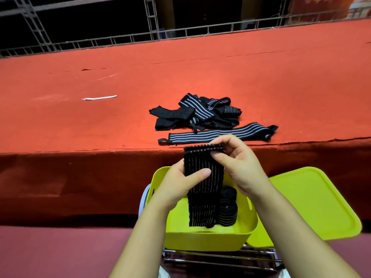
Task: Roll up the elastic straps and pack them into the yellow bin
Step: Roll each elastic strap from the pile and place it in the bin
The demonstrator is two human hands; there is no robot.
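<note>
I hold a black elastic strap with thin pale stripes (204, 189) upright over the yellow bin (206, 237). My left hand (180, 181) grips its left edge with the thumb across the front. My right hand (234, 163) pinches the folded top end, where a small roll has formed. The strap's lower end hangs down into the bin. Inside the bin lies a rolled strap (227, 213), with another dark one behind it. A pile of loose straps (196, 113) lies on the red ledge, and one long striped strap (216, 134) lies flat near the ledge's front edge.
The bin's yellow lid (313, 201) lies to the right of the bin, both on a metal rack (220, 259). A white strip (99, 97) lies on the red carpeted ledge (80, 121) to the left. Metal truss railing (120, 39) runs along the back.
</note>
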